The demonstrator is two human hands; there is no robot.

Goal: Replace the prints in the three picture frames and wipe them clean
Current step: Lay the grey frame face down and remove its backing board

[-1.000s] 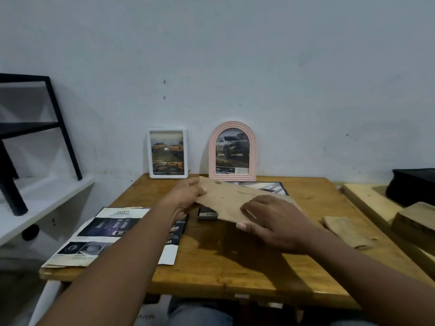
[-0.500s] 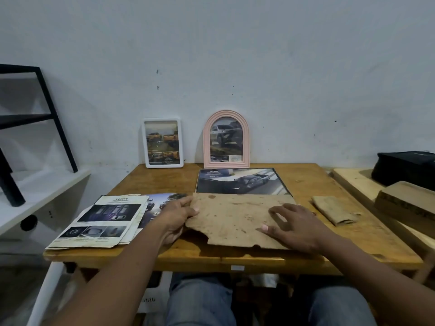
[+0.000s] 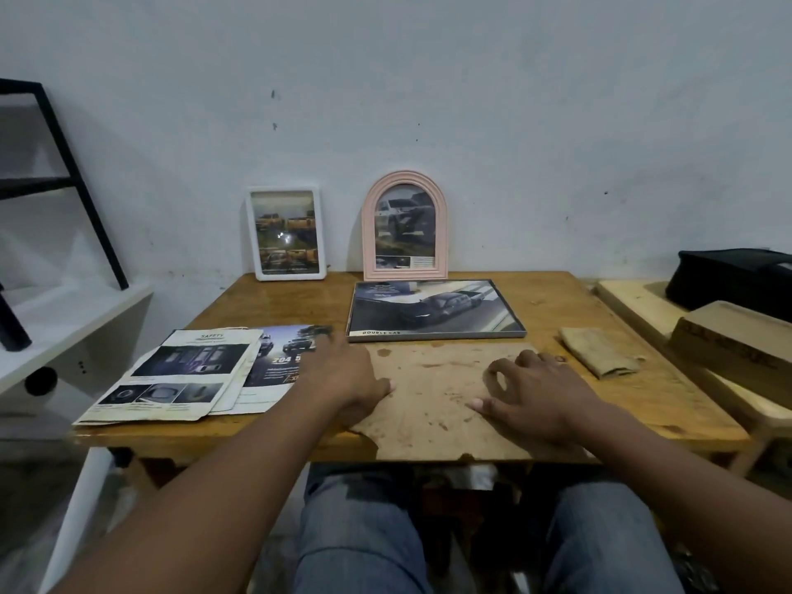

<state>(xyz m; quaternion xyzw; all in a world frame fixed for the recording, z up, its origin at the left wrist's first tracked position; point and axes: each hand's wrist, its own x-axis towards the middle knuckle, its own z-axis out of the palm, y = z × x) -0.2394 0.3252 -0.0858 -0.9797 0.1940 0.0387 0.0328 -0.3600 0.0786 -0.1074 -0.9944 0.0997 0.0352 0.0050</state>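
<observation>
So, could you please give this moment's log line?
left hand: backing board edge | right hand: on board | dark frame: flat behind

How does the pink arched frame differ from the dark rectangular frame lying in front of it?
The pink arched frame stands upright; the dark thin-edged rectangular frame lies flat on the wooden table. The pink frame is portrait with a broad ridged border; the dark frame is landscape, slim-bordered and looks larger. Both show cars.
</observation>
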